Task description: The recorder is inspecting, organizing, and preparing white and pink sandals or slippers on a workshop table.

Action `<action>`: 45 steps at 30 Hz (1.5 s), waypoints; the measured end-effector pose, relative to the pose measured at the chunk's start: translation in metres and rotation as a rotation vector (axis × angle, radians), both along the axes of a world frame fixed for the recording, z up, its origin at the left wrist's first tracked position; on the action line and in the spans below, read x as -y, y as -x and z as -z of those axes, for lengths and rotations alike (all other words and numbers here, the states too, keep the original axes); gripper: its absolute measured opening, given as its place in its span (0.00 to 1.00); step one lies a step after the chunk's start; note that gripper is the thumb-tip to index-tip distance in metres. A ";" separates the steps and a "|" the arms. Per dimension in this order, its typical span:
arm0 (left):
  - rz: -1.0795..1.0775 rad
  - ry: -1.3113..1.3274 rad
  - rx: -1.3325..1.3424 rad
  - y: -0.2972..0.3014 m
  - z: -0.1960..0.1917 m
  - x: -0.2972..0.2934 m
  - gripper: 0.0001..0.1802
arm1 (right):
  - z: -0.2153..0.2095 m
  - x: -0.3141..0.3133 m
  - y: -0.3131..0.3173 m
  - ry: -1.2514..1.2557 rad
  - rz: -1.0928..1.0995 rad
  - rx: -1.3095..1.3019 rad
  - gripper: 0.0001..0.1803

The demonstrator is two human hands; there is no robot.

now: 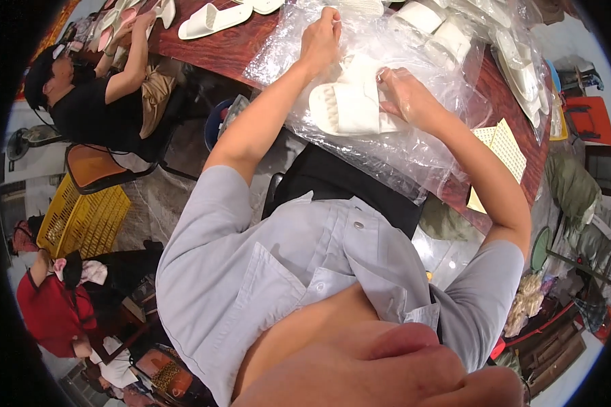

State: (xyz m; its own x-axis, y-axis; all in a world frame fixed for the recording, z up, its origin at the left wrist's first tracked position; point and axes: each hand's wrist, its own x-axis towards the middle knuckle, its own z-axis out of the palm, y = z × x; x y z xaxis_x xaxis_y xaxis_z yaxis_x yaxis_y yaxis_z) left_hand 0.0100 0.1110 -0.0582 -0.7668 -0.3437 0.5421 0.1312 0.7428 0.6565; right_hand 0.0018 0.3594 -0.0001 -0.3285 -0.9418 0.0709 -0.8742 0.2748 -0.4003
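Observation:
A pair of white open-toed slippers [358, 108] lies in front of me on clear plastic bags [428, 146], the two close together and partly overlapping. My right hand [412, 98] grips the slippers' right side, thumb and fingers curled at the edge. Beyond them and to the left, my left hand [321, 42] is closed in a pinch over the crinkled plastic, apart from the slippers. What lies right under its fingertips is partly hidden, but it looks like a fold of the bag.
More white slippers [448, 41] pile up at the far right of the dark red table [251, 57]. Yellow perforated sheets [502, 149] lie by its right edge. At the left, a co-worker in black [88, 102] handles slippers. A yellow crate [85, 217] stands behind.

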 end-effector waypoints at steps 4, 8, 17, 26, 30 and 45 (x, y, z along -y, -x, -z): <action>0.011 0.076 -0.046 0.002 0.002 -0.005 0.09 | 0.007 0.015 -0.004 0.048 0.104 0.306 0.26; 0.051 0.065 -0.089 0.008 0.009 0.006 0.07 | 0.034 0.010 -0.002 0.164 -0.027 0.251 0.34; 0.004 0.114 -0.071 0.008 0.019 0.001 0.08 | 0.056 -0.026 -0.019 0.227 0.089 0.353 0.32; 0.001 0.185 -0.050 0.006 0.016 -0.003 0.10 | 0.063 0.012 -0.011 0.276 0.087 0.161 0.32; -0.003 0.235 0.008 0.010 0.018 0.001 0.16 | 0.069 -0.007 -0.010 0.302 0.285 0.160 0.31; -0.093 0.671 0.179 0.003 -0.012 -0.014 0.21 | 0.076 -0.088 -0.008 0.511 0.647 0.044 0.26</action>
State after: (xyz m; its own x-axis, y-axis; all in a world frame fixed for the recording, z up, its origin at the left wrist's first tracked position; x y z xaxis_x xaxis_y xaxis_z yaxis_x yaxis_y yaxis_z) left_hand 0.0066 0.1246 -0.0457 -0.8475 -0.0478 0.5286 -0.0201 0.9981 0.0580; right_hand 0.0094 0.4479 -0.0764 -0.8076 -0.4202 0.4137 -0.5860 0.4932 -0.6430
